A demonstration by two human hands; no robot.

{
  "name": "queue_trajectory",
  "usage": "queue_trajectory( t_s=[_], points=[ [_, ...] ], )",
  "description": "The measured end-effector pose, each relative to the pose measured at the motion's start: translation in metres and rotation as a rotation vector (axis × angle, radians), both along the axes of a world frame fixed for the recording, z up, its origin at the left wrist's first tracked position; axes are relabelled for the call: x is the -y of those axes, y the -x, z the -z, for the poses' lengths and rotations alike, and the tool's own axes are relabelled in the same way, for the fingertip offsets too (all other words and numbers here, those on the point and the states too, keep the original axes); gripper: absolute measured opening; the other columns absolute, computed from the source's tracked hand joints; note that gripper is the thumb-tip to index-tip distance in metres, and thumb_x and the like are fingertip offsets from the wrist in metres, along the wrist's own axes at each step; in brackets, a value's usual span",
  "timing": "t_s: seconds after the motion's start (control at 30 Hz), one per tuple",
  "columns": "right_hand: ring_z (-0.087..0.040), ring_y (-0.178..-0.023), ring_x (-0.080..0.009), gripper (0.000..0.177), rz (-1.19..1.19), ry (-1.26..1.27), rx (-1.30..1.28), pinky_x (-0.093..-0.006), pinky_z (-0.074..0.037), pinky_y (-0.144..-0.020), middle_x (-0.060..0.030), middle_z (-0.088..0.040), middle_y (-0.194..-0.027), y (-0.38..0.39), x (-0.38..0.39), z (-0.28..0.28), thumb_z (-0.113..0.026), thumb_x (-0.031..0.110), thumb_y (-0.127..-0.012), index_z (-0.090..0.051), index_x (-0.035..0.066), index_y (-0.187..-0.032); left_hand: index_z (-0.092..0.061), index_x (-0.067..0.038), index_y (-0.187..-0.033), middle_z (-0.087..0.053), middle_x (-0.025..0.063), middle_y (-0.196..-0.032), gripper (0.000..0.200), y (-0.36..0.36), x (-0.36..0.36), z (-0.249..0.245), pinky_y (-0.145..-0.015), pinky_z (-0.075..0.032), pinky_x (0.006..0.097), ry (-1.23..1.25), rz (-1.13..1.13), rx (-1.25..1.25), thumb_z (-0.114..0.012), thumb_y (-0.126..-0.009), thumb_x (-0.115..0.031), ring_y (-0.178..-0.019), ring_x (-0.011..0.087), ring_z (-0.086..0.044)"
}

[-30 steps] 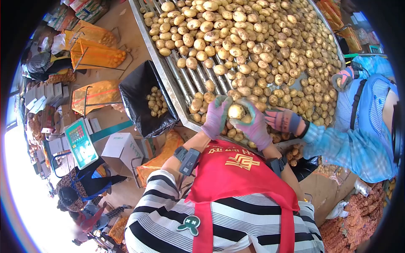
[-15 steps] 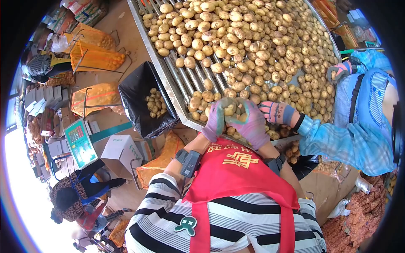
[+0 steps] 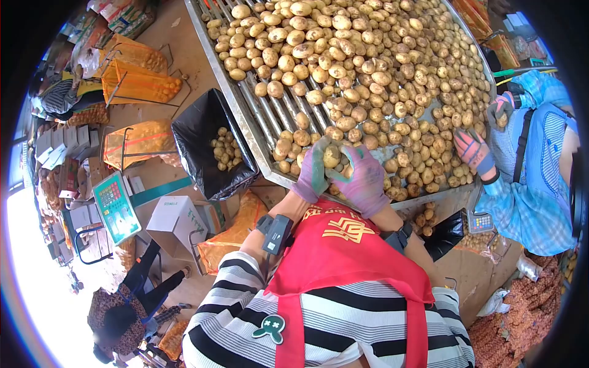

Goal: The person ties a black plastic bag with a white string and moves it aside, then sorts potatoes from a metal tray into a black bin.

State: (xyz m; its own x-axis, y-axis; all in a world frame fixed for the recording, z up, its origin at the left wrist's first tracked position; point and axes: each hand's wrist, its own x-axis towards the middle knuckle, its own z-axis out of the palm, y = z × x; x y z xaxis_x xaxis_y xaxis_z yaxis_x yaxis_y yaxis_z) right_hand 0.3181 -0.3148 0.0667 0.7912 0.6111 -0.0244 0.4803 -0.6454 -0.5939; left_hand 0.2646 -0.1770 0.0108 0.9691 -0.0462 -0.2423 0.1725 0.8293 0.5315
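Still, left hand (image 3: 313,170) and right hand (image 3: 367,179) clasp one potato (image 3: 331,157) together at the tray (image 3: 270,120) edge, while a co-worker's hand (image 3: 472,150) has drawn away, freeing room.

Bright daylight is falling from above, lighting the potatoes (image 3: 343,61) evenly and leaving only short, soft shadows between them. Glare is washing out the floor (image 3: 40,270) far left of the table (image 3: 230,98). Fisheye distortion is bending the table's rim; black vignetting is ringing everything.
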Motion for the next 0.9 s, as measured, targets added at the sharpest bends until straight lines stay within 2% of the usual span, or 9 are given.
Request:
queue_trajectory(
  t_s=[0.07, 0.2, 0.37, 0.53, 0.63, 0.7, 0.8, 0.83, 0.9],
  points=[
    [-0.06, -0.091, -0.0337, 0.068, -0.002, -0.022, 0.008, -0.0444, -0.049, -0.076, -0.0145, -0.058, -0.103, 0.001, 0.001, 0.004, -0.084, 0.033, -0.061, -0.059, 0.012, -0.12, -0.055, -0.005, -0.104, -0.062, 0.0097, -0.094, 0.029, -0.006, 0.004, -0.007, -0.072, -0.058, 0.0301, 0.13, -0.103, -0.283, -0.049, -0.098, -0.032, -0.086, 0.0169, -0.063],
    [-0.061, -0.094, -0.0371, 0.071, -0.006, 0.004, -0.009, -0.0436, -0.051, -0.082, -0.0157, -0.06, -0.108, 0.005, 0.0, -0.003, -0.084, 0.026, -0.062, -0.056, 0.008, -0.124, -0.055, -0.004, -0.102, -0.063, 0.0118, -0.101, 0.028, -0.009, 0.004, -0.016, -0.075, -0.058, 0.0316, 0.18, -0.17, -0.235, -0.046, -0.1, -0.031, -0.091, 0.0201, -0.065],
    [-0.058, -0.105, -0.0353, 0.068, 0.076, -0.163, -0.211, -0.0435, -0.047, -0.089, -0.0169, -0.06, -0.115, 0.0, 0.004, 0.015, -0.082, 0.029, -0.066, -0.055, 0.012, -0.126, -0.049, 0.002, -0.125, -0.058, 0.0161, -0.119, 0.043, -0.013, 0.012, -0.001, -0.088, -0.054, 0.0358, -0.147, -0.234, -0.224, -0.045, -0.1, -0.033, -0.107, 0.0242, -0.06],
    [-0.058, -0.105, -0.0363, 0.069, 0.163, -0.158, -0.228, -0.0437, -0.048, -0.089, -0.0168, -0.061, -0.113, -0.002, 0.006, 0.013, -0.082, 0.031, -0.067, -0.054, 0.007, -0.126, -0.037, 0.002, -0.138, -0.055, 0.0173, -0.123, 0.054, -0.017, 0.0, 0.001, -0.102, -0.045, 0.038, 0.015, -0.154, -0.338, -0.045, -0.1, -0.036, -0.117, 0.0258, -0.054],
    [-0.061, -0.099, -0.0302, 0.063, 0.053, -0.238, -0.306, -0.0396, -0.05, -0.085, -0.0146, -0.062, -0.111, -0.003, 0.007, 0.02, -0.08, 0.027, -0.071, -0.055, 0.006, -0.125, -0.061, -0.005, -0.104, -0.063, 0.0052, -0.081, 0.036, -0.013, 0.0, 0.006, -0.048, -0.045, 0.0234, -0.474, -0.131, -0.352, -0.055, -0.092, -0.037, -0.061, 0.0123, -0.057],
    [-0.061, -0.094, -0.0202, 0.054, 0.103, -0.501, -0.526, -0.0344, -0.05, -0.082, -0.0097, -0.063, -0.106, -0.002, 0.006, 0.012, -0.076, 0.017, -0.077, -0.055, 0.004, -0.124, -0.064, -0.006, -0.082, -0.063, 0.005, -0.077, 0.023, -0.003, -0.043, -0.008, -0.069, -0.047, 0.0274, -0.485, -0.257, -0.328, -0.059, -0.086, -0.028, -0.064, 0.013, -0.056],
    [-0.057, -0.094, -0.0128, 0.046, 0.293, -0.522, -0.926, -0.03, -0.048, -0.083, -0.0059, -0.063, -0.103, -0.006, 0.012, 0.003, -0.072, 0.01, -0.08, -0.056, 0.003, -0.123, -0.068, -0.003, -0.081, -0.063, 0.0042, -0.068, 0.044, 0.031, -0.123, 0.0, -0.065, -0.046, 0.0332, -0.826, -0.568, -0.626, -0.054, -0.094, -0.042, -0.069, 0.0126, -0.06],
    [-0.057, -0.094, -0.0128, 0.046, 0.284, -0.525, -0.932, -0.03, -0.048, -0.083, -0.0059, -0.063, -0.103, -0.006, 0.014, 0.004, -0.072, 0.01, -0.08, -0.056, 0.003, -0.123, -0.069, -0.003, -0.086, -0.064, 0.0048, -0.067, 0.041, 0.043, -0.152, 0.021, -0.066, -0.048, 0.037, -1.202, -0.681, -0.688, -0.055, -0.094, -0.04, -0.067, 0.0192, -0.063],
    [-0.057, -0.097, -0.0113, 0.042, 0.304, -0.51, -0.841, -0.0287, -0.047, -0.086, -0.0054, -0.064, -0.103, -0.009, 0.021, 0.01, -0.069, 0.008, -0.082, -0.057, 0.002, -0.121, -0.07, -0.01, -0.094, -0.063, 0.0107, -0.112, 0.03, 0.045, -0.167, -0.021, -0.09, -0.044, 0.0421, -2.173, -0.047, -0.927, -0.064, -0.083, -0.036, -0.109, 0.0311, -0.055]
  ],
)
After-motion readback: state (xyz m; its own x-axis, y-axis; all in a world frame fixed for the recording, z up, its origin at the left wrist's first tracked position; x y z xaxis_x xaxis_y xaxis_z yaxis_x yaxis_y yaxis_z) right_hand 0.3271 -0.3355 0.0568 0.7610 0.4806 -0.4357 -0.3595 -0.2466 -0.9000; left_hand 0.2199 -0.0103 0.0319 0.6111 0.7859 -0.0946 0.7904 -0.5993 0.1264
